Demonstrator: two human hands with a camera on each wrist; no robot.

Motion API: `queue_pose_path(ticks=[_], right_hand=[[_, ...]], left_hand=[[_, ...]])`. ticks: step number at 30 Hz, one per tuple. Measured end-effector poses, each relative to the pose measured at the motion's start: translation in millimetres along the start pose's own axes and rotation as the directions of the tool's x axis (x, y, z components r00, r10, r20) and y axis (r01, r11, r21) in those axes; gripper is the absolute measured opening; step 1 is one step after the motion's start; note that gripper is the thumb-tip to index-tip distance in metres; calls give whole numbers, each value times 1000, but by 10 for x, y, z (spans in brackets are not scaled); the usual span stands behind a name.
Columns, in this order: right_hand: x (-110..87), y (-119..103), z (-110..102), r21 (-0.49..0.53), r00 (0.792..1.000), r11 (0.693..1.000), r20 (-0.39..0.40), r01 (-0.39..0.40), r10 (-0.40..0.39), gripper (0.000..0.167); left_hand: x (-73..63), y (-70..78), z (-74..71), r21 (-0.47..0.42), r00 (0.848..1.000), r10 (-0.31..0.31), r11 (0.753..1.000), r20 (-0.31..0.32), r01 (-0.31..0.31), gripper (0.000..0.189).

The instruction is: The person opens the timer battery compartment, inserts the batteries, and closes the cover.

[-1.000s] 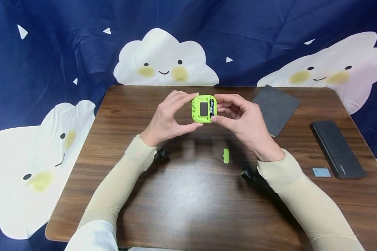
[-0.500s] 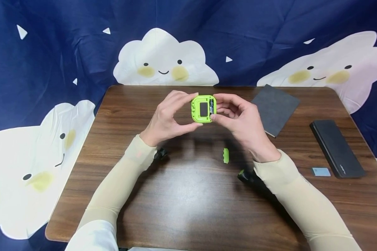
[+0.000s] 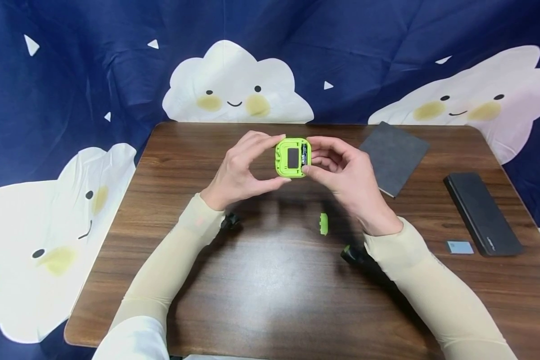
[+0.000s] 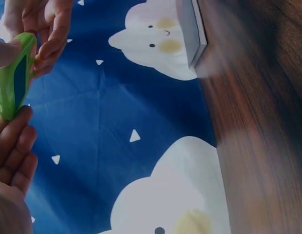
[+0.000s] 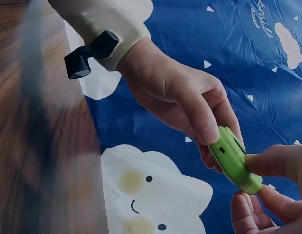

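Raised over the table, a small lime-green digital timer (image 3: 281, 160) faces the head camera with its back, battery bay uncovered. A black battery (image 3: 303, 152) lies along the bay's right side. My left hand (image 3: 242, 167) pinches the timer's left part, index fingertip on top and thumb underneath. From the other side my right hand (image 3: 348, 172) grips the right edge, its thumb (image 3: 315, 172) at the battery's lower end and the other fingers curled behind. A green battery cover (image 3: 324, 224) rests on the table below the hands. The left wrist view shows the timer (image 4: 6, 90) edge-on.
On the right stand a dark grey notebook (image 3: 395, 157), a long black case (image 3: 483, 215) and a small light-blue box (image 3: 460, 247). Black wrist camera mounts (image 3: 352, 254) hang under the sleeves. A blue cloud-print curtain (image 3: 342, 30) hangs behind the wooden table (image 3: 270, 300).
The right forearm has shifted slightly left, and its thumb stays at the battery's end. The battery's printed label looks turned between frames. The timer and left hand hold nearly still.
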State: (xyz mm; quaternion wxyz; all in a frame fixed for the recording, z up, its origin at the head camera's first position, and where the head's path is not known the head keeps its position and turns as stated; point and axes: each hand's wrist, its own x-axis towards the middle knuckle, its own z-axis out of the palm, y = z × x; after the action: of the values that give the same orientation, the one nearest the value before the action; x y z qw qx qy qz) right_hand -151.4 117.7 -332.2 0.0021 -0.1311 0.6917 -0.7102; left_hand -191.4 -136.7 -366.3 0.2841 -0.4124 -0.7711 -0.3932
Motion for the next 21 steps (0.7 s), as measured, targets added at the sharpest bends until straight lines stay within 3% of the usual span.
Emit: queue_pose_path(ticks=[21], right_hand=[[7, 16, -54, -57, 997, 996, 23, 73, -72, 54]], left_hand=[[-2, 18, 2, -105, 995, -91, 990, 43, 96, 78]])
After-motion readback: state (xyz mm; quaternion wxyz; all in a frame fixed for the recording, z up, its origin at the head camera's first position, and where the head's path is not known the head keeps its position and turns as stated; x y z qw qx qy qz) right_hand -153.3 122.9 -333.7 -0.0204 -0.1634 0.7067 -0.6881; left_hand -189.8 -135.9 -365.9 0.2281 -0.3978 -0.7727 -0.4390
